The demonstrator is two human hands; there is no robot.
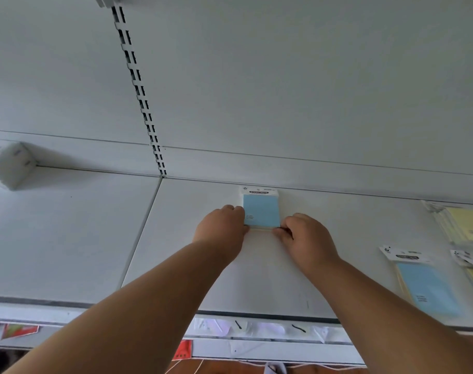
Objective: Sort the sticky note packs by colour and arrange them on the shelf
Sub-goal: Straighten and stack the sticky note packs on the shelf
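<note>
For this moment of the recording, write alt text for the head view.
Both hands, left hand and right hand, hold a blue sticky note pack by its lower corners at the back of a white shelf. More blue packs and yellow packs lie at right.

Bare white metal shelf (203, 279) left and front of centre; loose blue and yellow sticky-note packs (429, 287) crowd right edge; white box (10, 164) at back-left corner.
</note>
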